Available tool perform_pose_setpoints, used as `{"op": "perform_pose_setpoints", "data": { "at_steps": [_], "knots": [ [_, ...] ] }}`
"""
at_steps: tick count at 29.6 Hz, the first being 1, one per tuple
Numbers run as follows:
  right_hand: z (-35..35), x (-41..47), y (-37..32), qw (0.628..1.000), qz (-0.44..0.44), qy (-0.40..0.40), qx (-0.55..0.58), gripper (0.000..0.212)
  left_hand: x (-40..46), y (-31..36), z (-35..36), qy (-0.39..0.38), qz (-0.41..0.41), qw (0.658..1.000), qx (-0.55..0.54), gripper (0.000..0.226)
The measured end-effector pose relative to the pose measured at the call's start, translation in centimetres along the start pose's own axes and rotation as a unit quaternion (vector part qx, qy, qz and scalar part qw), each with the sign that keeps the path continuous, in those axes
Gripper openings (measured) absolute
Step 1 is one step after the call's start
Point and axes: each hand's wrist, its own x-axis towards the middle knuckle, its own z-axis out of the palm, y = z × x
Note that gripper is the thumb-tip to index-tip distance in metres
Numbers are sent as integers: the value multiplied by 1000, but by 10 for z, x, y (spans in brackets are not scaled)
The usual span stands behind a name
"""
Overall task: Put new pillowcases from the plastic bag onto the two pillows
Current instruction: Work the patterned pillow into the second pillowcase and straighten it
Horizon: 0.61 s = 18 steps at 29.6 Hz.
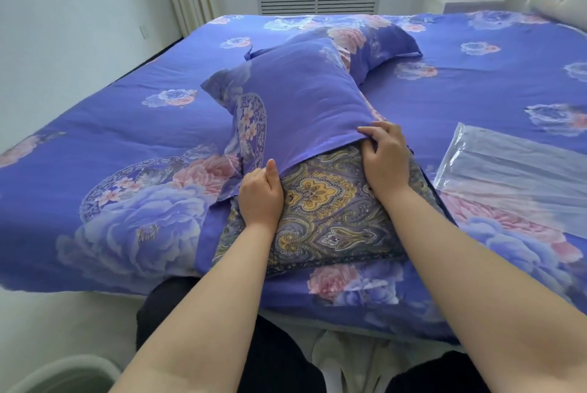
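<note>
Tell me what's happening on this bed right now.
A person is pulling a purple pillowcase over a paisley pillow. The left hand and right hand each grip the case's open edge; about half the pillow is uncovered. A second pillow, already cased, lies behind, and the plastic bag sits to the right.

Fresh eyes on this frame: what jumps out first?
Centre: both hands, left hand and right hand, grip the open edge of a blue floral pillowcase, which covers only part of a paisley pillow. Behind it lies a second pillow, already in matching blue. At right, a clear plastic bag lies flat on the bed.
</note>
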Motion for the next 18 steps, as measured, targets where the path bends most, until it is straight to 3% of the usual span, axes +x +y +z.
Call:
{"op": "perform_pose_setpoints", "data": {
  "at_steps": [4, 8, 13, 16, 18],
  "knots": [
    [2, 8, -14, 999, -38, 31, 13, 22, 0, -2, -9, -17, -10, 1000, 9, 49],
    [9, -23, -19, 993, -78, 67, -54, 31, -5, -8, -19, -24, -20, 999, 17, 50],
    [2, -36, 7, 984, -62, 34, -162, 21, -2, -1, -29, -87, 50, 995, 27, 41],
    [-1, -37, 3, 976, -61, 2, -209, 23, -6, -9, -39, -124, -2, 990, 70, 35],
    [-2, -41, -10, 974, -99, -5, -205, 31, -8, -17, -49, -167, -52, 980, 92, 51]
  ]
}}
